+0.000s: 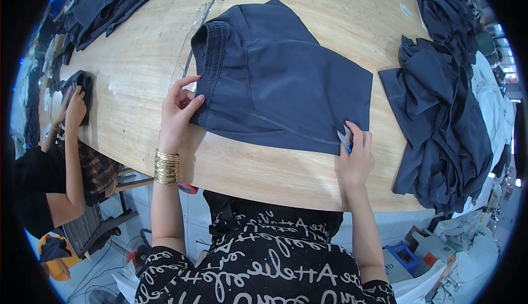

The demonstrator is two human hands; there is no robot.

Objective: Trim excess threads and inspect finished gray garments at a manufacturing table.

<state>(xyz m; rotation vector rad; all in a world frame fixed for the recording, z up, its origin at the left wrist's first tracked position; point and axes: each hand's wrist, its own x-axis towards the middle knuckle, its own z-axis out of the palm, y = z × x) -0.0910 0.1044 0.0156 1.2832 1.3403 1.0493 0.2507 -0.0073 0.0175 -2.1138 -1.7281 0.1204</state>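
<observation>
A pair of dark navy shorts lies on the table in front of me, gathered elastic waistband to the left and leg hems to the right. My left hand, with gold bangles at the wrist, holds the waistband edge, thumb on the cloth and index finger a little above it. By the near corner of the hem is my right hand. Its fingers close round small thread snips with silver blades and a blue handle, blades pointing up and left over the cloth.
Heaped dark garments cover the right side of the wooden table. Another dark pile lies at the far left. On the left, a co-worker's hands handle a dark piece of cloth. Blue and grey containers stand below on the right.
</observation>
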